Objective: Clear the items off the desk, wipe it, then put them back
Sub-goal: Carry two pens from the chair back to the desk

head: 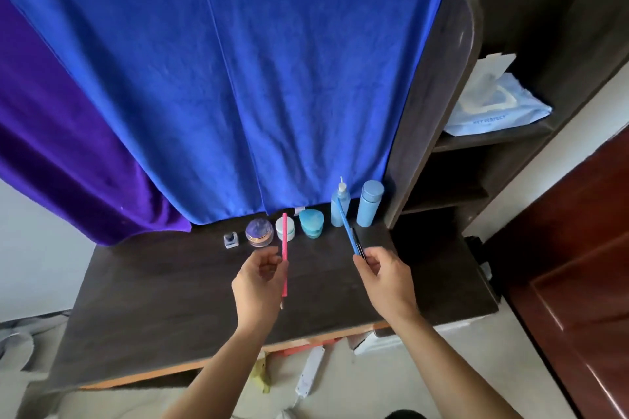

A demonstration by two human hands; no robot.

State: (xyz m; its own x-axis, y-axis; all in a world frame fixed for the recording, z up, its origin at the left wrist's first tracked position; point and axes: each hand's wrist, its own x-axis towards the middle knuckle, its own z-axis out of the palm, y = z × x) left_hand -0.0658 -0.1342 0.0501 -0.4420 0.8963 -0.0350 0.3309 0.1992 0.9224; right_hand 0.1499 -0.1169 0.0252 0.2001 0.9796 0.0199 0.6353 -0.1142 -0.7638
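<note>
At the centre of the frame we see the left hand (262,277), fingers curled, pinching an upright pink stick (284,258) above the dark desk (170,299); just right of it the right hand (384,274) grips a blue stick (346,223) that slants up and to the left. Above the hands a row stands along the desk's back edge: small square bottle (231,240), purple jar (259,232), white jar (286,226), teal jar (311,222), spray bottle (339,206), pale blue bottle (370,202); a blue cloth (238,78) hangs behind them.

Jars (285,229) left of bottles (370,202)
</note>
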